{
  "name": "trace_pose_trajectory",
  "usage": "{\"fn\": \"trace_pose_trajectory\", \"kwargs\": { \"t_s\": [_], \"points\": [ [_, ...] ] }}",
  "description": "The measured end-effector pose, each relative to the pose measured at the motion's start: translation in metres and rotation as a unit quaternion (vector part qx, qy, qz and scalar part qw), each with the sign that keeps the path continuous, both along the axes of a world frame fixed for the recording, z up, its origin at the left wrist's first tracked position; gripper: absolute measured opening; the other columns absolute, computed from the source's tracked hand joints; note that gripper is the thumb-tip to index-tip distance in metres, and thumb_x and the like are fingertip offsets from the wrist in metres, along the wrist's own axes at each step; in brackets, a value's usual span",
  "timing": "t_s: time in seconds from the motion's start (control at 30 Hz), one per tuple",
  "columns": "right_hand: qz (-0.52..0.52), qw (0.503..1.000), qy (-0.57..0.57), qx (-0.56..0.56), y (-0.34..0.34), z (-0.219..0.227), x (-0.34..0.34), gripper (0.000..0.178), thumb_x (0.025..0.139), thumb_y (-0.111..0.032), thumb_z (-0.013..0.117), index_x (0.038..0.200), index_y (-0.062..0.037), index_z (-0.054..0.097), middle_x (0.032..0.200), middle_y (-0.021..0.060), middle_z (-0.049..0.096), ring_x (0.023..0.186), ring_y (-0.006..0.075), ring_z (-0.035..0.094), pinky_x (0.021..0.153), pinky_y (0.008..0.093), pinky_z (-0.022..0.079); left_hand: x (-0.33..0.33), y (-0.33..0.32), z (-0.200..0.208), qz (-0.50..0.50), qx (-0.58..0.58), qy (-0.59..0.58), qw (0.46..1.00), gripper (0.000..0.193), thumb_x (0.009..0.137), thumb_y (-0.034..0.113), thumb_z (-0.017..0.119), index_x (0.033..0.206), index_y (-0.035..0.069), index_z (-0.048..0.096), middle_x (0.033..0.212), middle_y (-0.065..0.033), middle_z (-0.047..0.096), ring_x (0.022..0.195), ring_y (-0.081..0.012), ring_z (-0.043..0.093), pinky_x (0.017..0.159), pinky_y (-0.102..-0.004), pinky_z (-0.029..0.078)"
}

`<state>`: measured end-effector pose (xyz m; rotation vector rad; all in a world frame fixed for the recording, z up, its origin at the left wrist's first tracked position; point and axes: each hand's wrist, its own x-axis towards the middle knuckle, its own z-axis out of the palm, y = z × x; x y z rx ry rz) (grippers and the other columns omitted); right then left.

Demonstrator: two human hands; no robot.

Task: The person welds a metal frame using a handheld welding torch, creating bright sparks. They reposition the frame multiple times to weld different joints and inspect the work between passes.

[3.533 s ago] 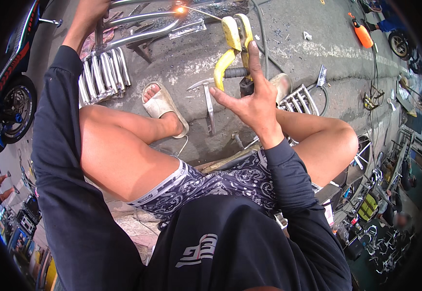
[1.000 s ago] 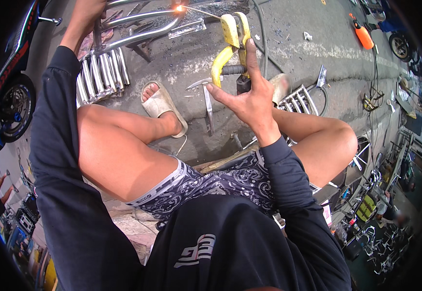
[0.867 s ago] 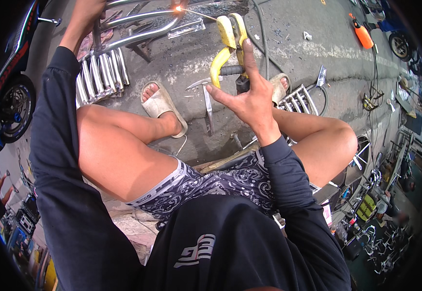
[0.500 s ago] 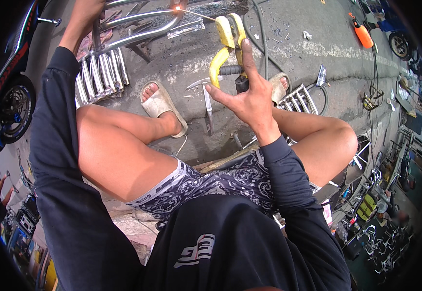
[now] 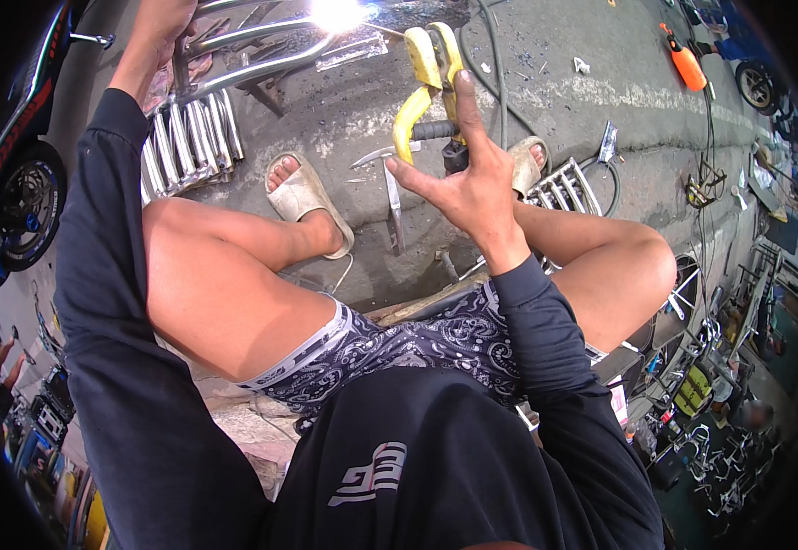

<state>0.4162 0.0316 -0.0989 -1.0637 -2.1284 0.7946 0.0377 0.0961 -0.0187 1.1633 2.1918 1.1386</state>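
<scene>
My right hand [image 5: 474,183] is closed around a yellow welding electrode holder [image 5: 406,119], thumb along its near side and forefinger stretched up the far side. A thin welding rod [image 5: 386,31] runs left from its jaws to a bright white arc [image 5: 336,13] on a shiny tubular metal frame [image 5: 257,71]. At the upper left, my left hand [image 5: 162,29] grips the frame's end; its fingers are partly cut off by the picture's edge. A hammer with a pointed metal head [image 5: 393,211] and a dark ribbed grip lies on the ground beneath the holder.
Bundled shiny tubes [image 5: 192,137] lie left of my sandalled foot [image 5: 312,202], and more tubes [image 5: 568,191] by the other. Cables [image 5: 500,82] cross the concrete. An orange spray bottle [image 5: 685,66] stands upper right. A motorcycle wheel [image 5: 27,206] is at left; metal parts [image 5: 738,458] crowd the right.
The small orange glow at the rod's tip has become a large, blinding white arc. The yellow holder has shifted very slightly left; both hands stay nearly where they were.
</scene>
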Motion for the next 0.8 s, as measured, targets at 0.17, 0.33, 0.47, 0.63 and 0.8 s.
{"fn": "trace_pose_trajectory", "kwargs": {
  "t_s": [0.17, 0.33, 0.47, 0.63, 0.8],
  "points": [
    [0.004, 1.000, 0.002, 0.002, 0.0008, -0.0005, -0.0014, 0.127, 0.074, -0.039, 0.098, 0.173, -0.0156, 0.022, 0.130, 0.0283, 0.072, 0.113, 0.0361, 0.076, 0.096, 0.0429, 0.061, -0.0016, 0.0028, 0.0024, 0.013, -0.028, 0.017, 0.999, 0.031, 0.107, 0.032, 0.068, 0.097, 0.002, 0.074, 0.080, -0.0084, 0.069, 0.064, -0.0153, 0.058, 0.059, -0.0299, 0.050],
    [-0.007, 1.000, 0.023, -0.007, -0.0002, 0.0006, -0.0010, 0.127, 0.074, -0.037, 0.098, 0.173, -0.0125, 0.022, 0.128, 0.0278, 0.073, 0.110, 0.0360, 0.077, 0.094, 0.0415, 0.061, -0.0004, 0.0018, 0.0015, 0.012, -0.025, 0.055, 0.998, 0.037, 0.107, 0.036, 0.067, 0.098, 0.001, 0.075, 0.086, -0.0106, 0.069, 0.069, -0.0162, 0.059, 0.062, -0.0302, 0.051],
    [-0.003, 1.000, 0.009, -0.001, 0.0012, 0.0004, 0.0007, 0.127, 0.073, -0.037, 0.098, 0.172, -0.0121, 0.023, 0.128, 0.0291, 0.073, 0.114, 0.0370, 0.076, 0.097, 0.0431, 0.061, -0.0046, 0.0034, 0.0028, 0.017, -0.064, 0.046, 0.997, 0.040, 0.107, 0.038, 0.065, 0.099, 0.001, 0.077, 0.091, -0.0116, 0.070, 0.070, -0.0179, 0.058, 0.065, -0.0319, 0.052],
    [-0.003, 1.000, 0.002, -0.002, 0.0007, -0.0001, 0.0016, 0.127, 0.073, -0.038, 0.098, 0.172, -0.0113, 0.024, 0.129, 0.0295, 0.073, 0.115, 0.0369, 0.075, 0.097, 0.0435, 0.061, -0.0054, 0.0042, 0.0021, 0.010, -0.051, 0.043, 0.998, 0.040, 0.108, 0.038, 0.064, 0.100, 0.001, 0.077, 0.093, -0.0116, 0.070, 0.072, -0.0181, 0.058, 0.066, -0.0321, 0.053],
    [-0.005, 1.000, -0.004, -0.021, 0.0007, 0.0007, 0.0007, 0.126, 0.073, -0.037, 0.098, 0.172, -0.0114, 0.025, 0.131, 0.0293, 0.072, 0.115, 0.0362, 0.075, 0.097, 0.0428, 0.060, 0.0024, 0.0019, 0.0065, 0.013, -0.056, 0.052, 0.997, 0.039, 0.108, 0.037, 0.065, 0.101, 0.001, 0.076, 0.093, -0.0113, 0.071, 0.072, -0.0169, 0.058, 0.066, -0.0310, 0.053]
  ]
}}
